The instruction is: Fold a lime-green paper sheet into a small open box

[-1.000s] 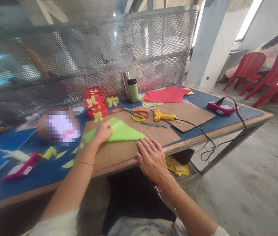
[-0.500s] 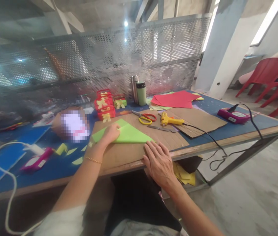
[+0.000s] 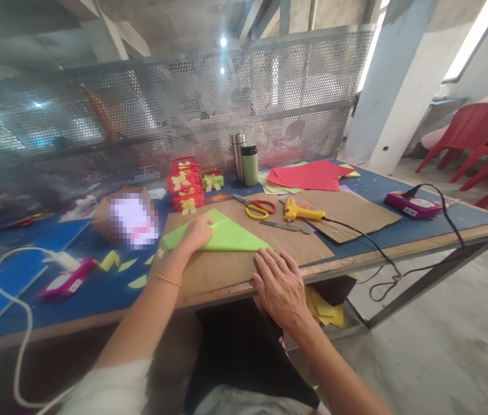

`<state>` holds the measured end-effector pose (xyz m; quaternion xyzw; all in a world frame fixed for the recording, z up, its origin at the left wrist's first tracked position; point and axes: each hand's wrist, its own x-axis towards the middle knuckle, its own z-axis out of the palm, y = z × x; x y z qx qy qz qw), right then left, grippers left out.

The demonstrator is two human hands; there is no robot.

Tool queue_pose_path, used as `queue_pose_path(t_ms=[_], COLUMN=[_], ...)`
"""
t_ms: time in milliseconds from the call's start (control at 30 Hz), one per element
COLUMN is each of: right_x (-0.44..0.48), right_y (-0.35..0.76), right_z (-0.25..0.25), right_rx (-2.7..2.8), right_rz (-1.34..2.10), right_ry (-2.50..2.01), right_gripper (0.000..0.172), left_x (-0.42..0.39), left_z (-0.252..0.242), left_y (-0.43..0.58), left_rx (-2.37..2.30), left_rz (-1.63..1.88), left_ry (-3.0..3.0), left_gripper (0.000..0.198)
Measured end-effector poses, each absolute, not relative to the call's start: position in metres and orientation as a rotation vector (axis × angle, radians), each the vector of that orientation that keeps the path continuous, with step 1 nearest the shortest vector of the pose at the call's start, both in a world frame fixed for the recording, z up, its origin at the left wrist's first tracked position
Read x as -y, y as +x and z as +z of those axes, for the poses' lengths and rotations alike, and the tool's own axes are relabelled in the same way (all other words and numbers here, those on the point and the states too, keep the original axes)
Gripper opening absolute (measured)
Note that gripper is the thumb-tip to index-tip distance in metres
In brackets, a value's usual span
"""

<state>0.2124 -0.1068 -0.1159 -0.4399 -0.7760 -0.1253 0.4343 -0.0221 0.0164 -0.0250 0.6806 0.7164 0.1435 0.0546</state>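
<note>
A folded bright green sheet of paper (image 3: pixel 233 233) lies on the cardboard, its straight edge towards me and a corner at the right. My left hand (image 3: pixel 196 235) rests on the left half of the sheet with its fingers curled in and closed on the paper. Flat on the cardboard at the near edge, my right hand (image 3: pixel 279 282) has its fingers stretched out, the tips by the sheet's right corner. Beyond the paper are scissors (image 3: pixel 257 208) with red and yellow handles, a metal blade (image 3: pixel 287 227) and a yellow glue gun (image 3: pixel 302 211).
Small red boxes with yellow bows (image 3: pixel 186 184) stand at the back, beside a green bottle (image 3: pixel 250 166) and a steel flask (image 3: pixel 238 155). Red paper (image 3: pixel 306 174) lies behind the glue gun. Purple power strips (image 3: pixel 412 204) sit at both sides, with trailing cables.
The view has shifted very slightly. Both hands and the green paper hold the same places on the cardboard.
</note>
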Motion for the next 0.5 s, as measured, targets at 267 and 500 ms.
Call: queue_pose_path(t_ms=[267,500], right_x=[0.1063,0.1061], right_y=[0.2128,0.2127], right_z=[-0.1158,-0.1165], right_rx=[1.931,1.929], right_rz=[-0.343,-0.344], right_ry=[-1.086,-1.084], right_gripper=[0.032,0.032], left_x=[-0.0121,-0.0134], left_z=[-0.0194,-0.0201], left_y=[-0.0186,-0.0203], left_rx=[-2.123,-2.064], left_rz=[0.451,0.377], left_ry=[2.095,2.15], left_gripper=[0.047,0.048])
